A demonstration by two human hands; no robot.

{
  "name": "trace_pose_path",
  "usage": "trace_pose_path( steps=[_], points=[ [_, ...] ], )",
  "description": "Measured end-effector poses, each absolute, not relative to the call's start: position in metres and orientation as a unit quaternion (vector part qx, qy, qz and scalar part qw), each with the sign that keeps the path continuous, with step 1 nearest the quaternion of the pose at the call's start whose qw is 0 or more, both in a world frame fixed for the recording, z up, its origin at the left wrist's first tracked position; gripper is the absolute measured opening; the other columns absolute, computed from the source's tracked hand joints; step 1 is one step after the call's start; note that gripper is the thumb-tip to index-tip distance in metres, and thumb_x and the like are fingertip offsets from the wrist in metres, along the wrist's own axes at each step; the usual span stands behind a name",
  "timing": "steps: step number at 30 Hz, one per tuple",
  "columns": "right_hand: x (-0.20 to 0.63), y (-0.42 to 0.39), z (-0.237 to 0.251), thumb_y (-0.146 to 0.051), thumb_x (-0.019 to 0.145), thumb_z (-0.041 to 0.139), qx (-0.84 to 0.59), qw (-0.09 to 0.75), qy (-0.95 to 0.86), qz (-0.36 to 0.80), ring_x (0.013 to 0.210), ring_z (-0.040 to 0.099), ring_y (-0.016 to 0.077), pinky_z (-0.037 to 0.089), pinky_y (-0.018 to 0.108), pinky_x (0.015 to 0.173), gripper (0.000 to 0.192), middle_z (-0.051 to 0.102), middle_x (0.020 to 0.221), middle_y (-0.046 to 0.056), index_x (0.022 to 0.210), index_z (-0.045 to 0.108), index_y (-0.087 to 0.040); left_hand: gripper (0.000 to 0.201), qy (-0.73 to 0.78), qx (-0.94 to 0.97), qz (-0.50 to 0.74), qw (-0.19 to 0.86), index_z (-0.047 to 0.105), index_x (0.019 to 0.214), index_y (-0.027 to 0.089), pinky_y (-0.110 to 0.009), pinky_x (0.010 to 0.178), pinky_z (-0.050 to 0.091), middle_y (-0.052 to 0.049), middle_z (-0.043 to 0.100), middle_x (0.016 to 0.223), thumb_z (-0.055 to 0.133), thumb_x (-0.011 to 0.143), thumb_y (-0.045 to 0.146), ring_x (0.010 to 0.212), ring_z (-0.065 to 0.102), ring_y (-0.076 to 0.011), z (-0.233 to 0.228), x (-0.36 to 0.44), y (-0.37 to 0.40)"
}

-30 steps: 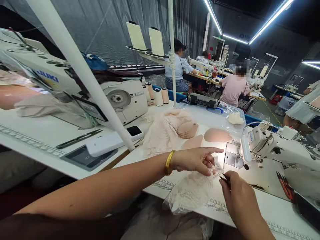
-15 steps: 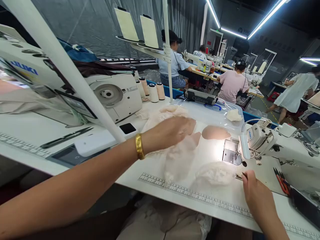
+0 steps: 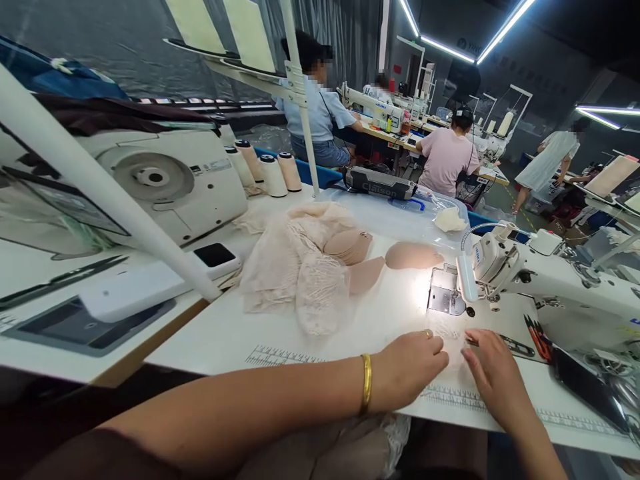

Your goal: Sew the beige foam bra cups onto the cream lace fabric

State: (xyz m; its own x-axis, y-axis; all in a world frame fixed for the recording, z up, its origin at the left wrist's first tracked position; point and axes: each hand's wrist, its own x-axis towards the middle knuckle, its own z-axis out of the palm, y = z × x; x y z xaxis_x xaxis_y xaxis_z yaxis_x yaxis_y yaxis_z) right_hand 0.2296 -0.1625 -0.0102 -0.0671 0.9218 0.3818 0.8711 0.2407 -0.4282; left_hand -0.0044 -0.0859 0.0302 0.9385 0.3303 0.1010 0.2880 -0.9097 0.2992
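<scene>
My left hand (image 3: pixel 413 370), with a gold bangle at its wrist, is closed at the near edge of a sheer pale lace piece (image 3: pixel 447 328) in front of the sewing machine (image 3: pixel 500 263). Facing it, my right hand (image 3: pixel 495 370) has a slim dark metal tool (image 3: pixel 517 345) running under its fingers, probably tweezers. Thumb and index finger of that hand are slightly apart beside the lace. Left of the machine lie a beige lace garment (image 3: pixel 320 293), a moulded bra cup (image 3: pixel 350 245) and a flat beige oval pad (image 3: pixel 413 255).
Red-handled snips (image 3: pixel 537 339) and a black phone-like slab (image 3: pixel 590 387) lie at the right. Thread cones (image 3: pixel 273 175) stand behind the left machine (image 3: pixel 165 180). A white stand pole (image 3: pixel 100 180) crosses the left side. Other people sit at machines farther back.
My left hand has left the beige garment and come down right to the lace piece near the machine. The lace piece has shifted nearer the needle plate. The view has turned right.
</scene>
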Motion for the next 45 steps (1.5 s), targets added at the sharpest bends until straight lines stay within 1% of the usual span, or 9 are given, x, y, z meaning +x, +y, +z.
trace_pose_path(
  steps=[4, 10, 17, 24, 28, 32, 34, 40, 45],
  points=[
    [0.214, -0.168, -0.005, -0.062, 0.086, 0.069, -0.561, 0.373, -0.651, 0.350, 0.135, 0.049, 0.0309, 0.040, 0.047, 0.112, 0.074, 0.052, 0.148, 0.011, 0.147, 0.043, -0.030, 0.009, 0.243, 0.847, 0.177, 0.438, 0.055, 0.083, 0.018, -0.029, 0.067, 0.045, -0.001, 0.059, 0.079, 0.047, 0.087, 0.016, 0.073, 0.056, -0.0172, 0.045, -0.007, -0.070],
    [0.182, -0.148, -0.003, -0.054, 0.089, 0.069, -0.496, 0.495, -0.466, 0.540, 0.077, 0.056, 0.0171, 0.046, 0.027, 0.071, 0.033, 0.063, 0.091, 0.001, 0.099, 0.059, -0.025, 0.026, 0.238, 0.488, 0.144, 0.827, 0.064, 0.095, 0.017, -0.029, 0.077, 0.051, -0.002, 0.069, 0.088, 0.070, 0.073, 0.029, 0.082, 0.064, -0.0179, 0.054, -0.036, -0.058],
    [0.170, -0.130, -0.006, -0.059, 0.092, 0.061, -0.552, 0.454, -0.519, 0.470, 0.066, 0.036, 0.0128, 0.030, 0.024, 0.060, 0.038, 0.042, 0.071, -0.005, 0.084, 0.057, -0.022, 0.044, 0.287, 0.463, 0.285, 0.789, 0.065, 0.087, 0.015, -0.028, 0.072, 0.050, -0.003, 0.069, 0.082, 0.091, 0.062, 0.040, 0.076, 0.063, -0.0170, 0.038, -0.031, -0.054],
    [0.159, -0.126, -0.010, -0.062, 0.091, 0.060, -0.577, 0.521, -0.487, 0.399, 0.075, 0.048, 0.0169, 0.039, 0.027, 0.069, 0.041, 0.055, 0.078, -0.001, 0.083, 0.059, -0.022, 0.047, 0.335, 0.522, 0.333, 0.710, 0.052, 0.083, 0.018, -0.026, 0.066, 0.045, 0.001, 0.059, 0.079, 0.081, 0.070, 0.052, 0.071, 0.056, -0.0147, 0.019, -0.025, -0.059],
    [0.153, -0.122, -0.014, -0.063, 0.093, 0.057, -0.560, 0.555, -0.437, 0.433, 0.064, 0.048, 0.0165, 0.040, 0.028, 0.063, 0.040, 0.052, 0.066, -0.004, 0.083, 0.055, -0.024, 0.045, 0.359, 0.760, 0.248, 0.481, 0.054, 0.095, 0.018, -0.033, 0.075, 0.049, -0.003, 0.062, 0.092, 0.072, 0.079, 0.056, 0.083, 0.058, -0.0201, 0.026, -0.044, -0.044],
    [0.152, -0.118, -0.017, -0.065, 0.090, 0.060, -0.574, 0.547, -0.434, 0.427, 0.061, 0.049, 0.0171, 0.039, 0.028, 0.059, 0.042, 0.055, 0.065, -0.003, 0.083, 0.058, -0.024, 0.042, 0.398, 0.884, 0.217, 0.116, 0.053, 0.121, 0.016, -0.049, 0.097, 0.044, -0.016, 0.060, 0.126, 0.066, 0.082, 0.023, 0.112, 0.058, -0.0319, 0.036, -0.071, -0.012],
    [0.153, -0.117, -0.016, -0.065, 0.089, 0.060, -0.575, 0.545, -0.434, 0.428, 0.061, 0.049, 0.0171, 0.038, 0.028, 0.058, 0.042, 0.057, 0.064, -0.002, 0.082, 0.059, -0.024, 0.034, 0.418, 0.893, 0.164, 0.035, 0.058, 0.111, 0.014, -0.049, 0.092, 0.045, -0.016, 0.065, 0.112, 0.059, 0.077, 0.009, 0.102, 0.062, -0.0326, 0.037, -0.080, 0.004],
    [0.153, -0.117, -0.012, -0.065, 0.088, 0.062, -0.576, 0.546, -0.427, 0.433, 0.061, 0.052, 0.0169, 0.040, 0.028, 0.059, 0.042, 0.059, 0.064, -0.002, 0.082, 0.060, -0.023, 0.016, 0.440, 0.875, 0.183, 0.088, 0.057, 0.091, 0.016, -0.033, 0.069, 0.046, -0.008, 0.065, 0.089, 0.041, 0.092, 0.018, 0.080, 0.062, -0.0230, 0.051, -0.085, 0.027],
    [0.154, -0.116, -0.013, -0.064, 0.089, 0.062, -0.573, 0.544, -0.434, 0.434, 0.062, 0.053, 0.0167, 0.042, 0.028, 0.061, 0.041, 0.060, 0.066, -0.002, 0.083, 0.061, -0.023, 0.025, 0.453, 0.755, 0.265, 0.395, 0.055, 0.104, 0.018, -0.024, 0.055, 0.043, -0.002, 0.060, 0.087, 0.047, 0.088, 0.036, 0.073, 0.061, -0.0173, 0.066, -0.088, 0.027]
  ],
)
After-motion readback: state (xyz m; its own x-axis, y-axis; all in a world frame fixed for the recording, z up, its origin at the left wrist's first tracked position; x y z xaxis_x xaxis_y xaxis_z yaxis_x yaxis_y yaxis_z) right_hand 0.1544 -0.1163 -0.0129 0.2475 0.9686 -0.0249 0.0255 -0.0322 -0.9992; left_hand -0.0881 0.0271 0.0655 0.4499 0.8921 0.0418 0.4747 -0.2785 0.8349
